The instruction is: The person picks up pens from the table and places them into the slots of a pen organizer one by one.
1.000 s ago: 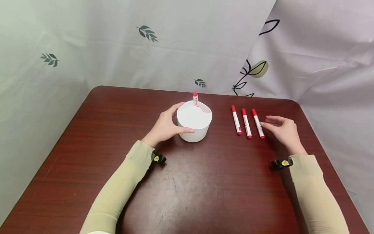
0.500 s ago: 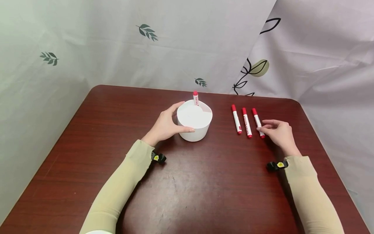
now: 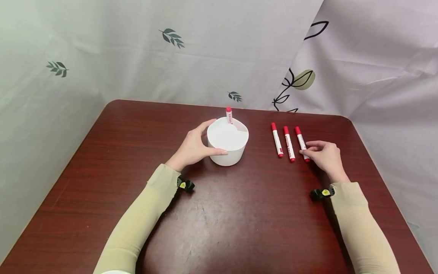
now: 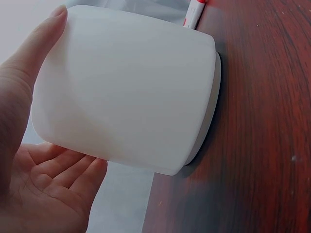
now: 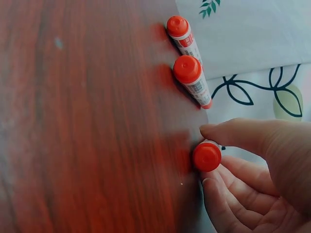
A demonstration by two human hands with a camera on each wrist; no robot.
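A white round container (image 3: pixel 228 152) stands on the table, and my left hand (image 3: pixel 191 148) grips its left side, thumb in front and fingers behind. One marker (image 3: pixel 229 116) with a red cap pokes up from the container's far rim. To the right lie three red-and-white markers side by side. My right hand (image 3: pixel 325 158) pinches the rightmost marker (image 3: pixel 301 140) between thumb and fingers; in the right wrist view its red end (image 5: pixel 207 157) faces the camera. The middle marker (image 3: pixel 289 144) and the left marker (image 3: pixel 277 140) lie untouched.
The dark red-brown wooden table (image 3: pixel 239 220) reaches back to a pale curtain (image 3: pixel 137 57) with leaf prints. Another curtain hangs along the right side. Black wrist-worn cameras sit at both sleeves' cuffs.
My right hand has moved slightly left, its thumb and fingers coming around the rightmost marker and closing on it. The left hand and the container have stayed in place.
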